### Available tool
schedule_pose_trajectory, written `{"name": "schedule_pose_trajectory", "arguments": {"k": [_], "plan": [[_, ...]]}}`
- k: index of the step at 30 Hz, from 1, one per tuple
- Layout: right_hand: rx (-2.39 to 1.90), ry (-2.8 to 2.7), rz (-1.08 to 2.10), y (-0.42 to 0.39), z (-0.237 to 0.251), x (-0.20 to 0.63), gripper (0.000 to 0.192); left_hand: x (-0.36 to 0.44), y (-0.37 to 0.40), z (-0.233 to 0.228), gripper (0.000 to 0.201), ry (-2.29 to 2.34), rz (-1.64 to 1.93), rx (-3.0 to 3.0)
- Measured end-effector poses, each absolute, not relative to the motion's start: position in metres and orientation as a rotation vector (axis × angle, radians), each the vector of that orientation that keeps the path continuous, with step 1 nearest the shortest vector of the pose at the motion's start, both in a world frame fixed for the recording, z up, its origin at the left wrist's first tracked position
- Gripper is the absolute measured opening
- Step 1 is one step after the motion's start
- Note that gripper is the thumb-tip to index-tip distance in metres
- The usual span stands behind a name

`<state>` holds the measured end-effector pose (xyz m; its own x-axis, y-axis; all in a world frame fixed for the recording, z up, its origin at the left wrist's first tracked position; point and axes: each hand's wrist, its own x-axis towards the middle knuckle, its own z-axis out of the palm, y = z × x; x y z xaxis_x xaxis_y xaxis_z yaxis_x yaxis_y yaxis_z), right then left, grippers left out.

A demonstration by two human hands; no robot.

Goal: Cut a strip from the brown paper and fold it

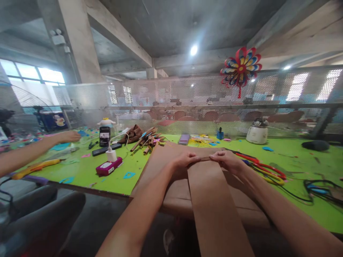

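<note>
A long strip of brown paper point(214, 203) runs from my hands down over the table's edge toward my lap. Its far end is folded or rolled into a narrow band. My left hand point(188, 159) pinches the left end of that band, and my right hand point(224, 159) pinches the right end. Under the strip lies a larger brown paper sheet point(155, 171), which hangs over the front edge. Close to my right forearm are scissors with red handles point(257, 166) and a pair with yellow handles point(270, 178).
At left a co-worker's arm point(40, 150) reaches over the green table point(125, 185). A magenta power socket point(109, 166), a phone point(104, 136), a yellow glue gun point(37, 168) and brown paper rolls point(147, 141) lie left. Black cable point(294, 198) lies right; a perforated screen point(166, 96) stands behind.
</note>
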<state>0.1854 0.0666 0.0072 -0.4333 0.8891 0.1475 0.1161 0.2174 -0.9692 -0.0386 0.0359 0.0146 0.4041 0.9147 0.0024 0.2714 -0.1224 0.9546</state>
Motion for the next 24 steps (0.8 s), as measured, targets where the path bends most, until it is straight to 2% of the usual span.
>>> {"name": "schedule_pose_trajectory", "arguments": {"k": [8,24], "plan": [[-1.035,-2.073,1.145,0.051,0.014,0.178,0.045,-0.032,0.036,0.009,0.047,1.022,0.613,2.005],[-1.096,-2.035,1.065,0.058,0.013,0.185,0.050,-0.044,0.030,0.010,0.040,0.936,0.576,1.890]]}}
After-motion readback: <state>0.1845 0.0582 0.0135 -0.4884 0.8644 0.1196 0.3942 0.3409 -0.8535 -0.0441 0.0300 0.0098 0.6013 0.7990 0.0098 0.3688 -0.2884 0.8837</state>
